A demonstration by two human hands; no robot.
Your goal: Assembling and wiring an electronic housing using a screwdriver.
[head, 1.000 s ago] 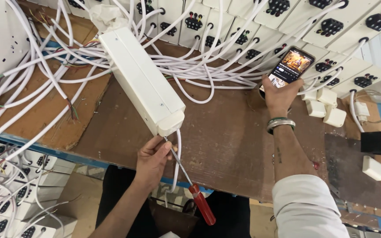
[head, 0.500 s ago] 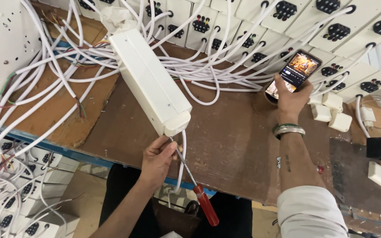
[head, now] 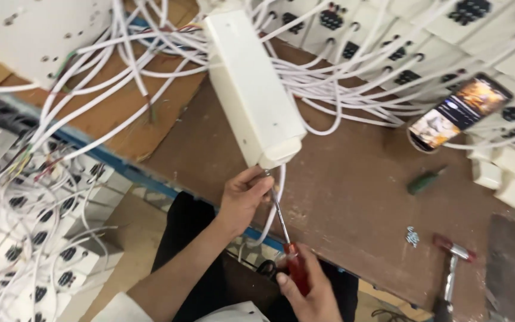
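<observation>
A long white power strip box (head: 251, 89) lies face down on the brown workbench (head: 359, 197), its near end at the table's front. My left hand (head: 242, 197) pinches the shaft of a red-handled screwdriver (head: 287, 244) just under that end, beside the white cable coming out of it. My right hand (head: 305, 289) grips the screwdriver's red handle below the table edge. The tip points up at the box's end.
A lit phone (head: 460, 110) leans at the back right among many white socket boxes (head: 496, 36) and cables. A green-handled tool (head: 424, 180), a few loose screws (head: 412, 237), a red-handled hammer (head: 451, 262) and small white cubes (head: 502, 179) lie on the right. More socket units (head: 25, 250) are piled lower left.
My right hand left the phone, which now leans by itself, and came down to grip the screwdriver's red handle. The view moved closer and left. The left hand stays at the shaft.
</observation>
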